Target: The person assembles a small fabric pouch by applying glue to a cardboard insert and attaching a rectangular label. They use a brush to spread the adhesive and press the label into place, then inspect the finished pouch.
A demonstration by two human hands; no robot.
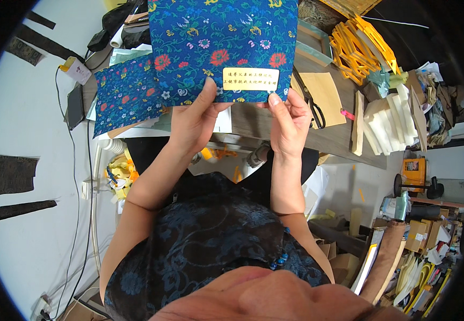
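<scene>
A blue panel covered in brocade with red and yellow flowers (216, 37) is held up in front of me over the table. A small cream label (250, 78) with gold writing sits on its lower edge. My left hand (193, 120) grips the panel's bottom edge left of the label, thumb up on the cloth. My right hand (290, 120) pinches the edge at the label's right corner.
A second piece of the same blue flowered cloth (124, 93) lies on the wooden table (339, 136) to the left. Black scissors (313, 109), a stack of white foam pieces (389, 123) and yellow frames (357, 48) are at the right. Boxes and rolls crowd the floor at lower right.
</scene>
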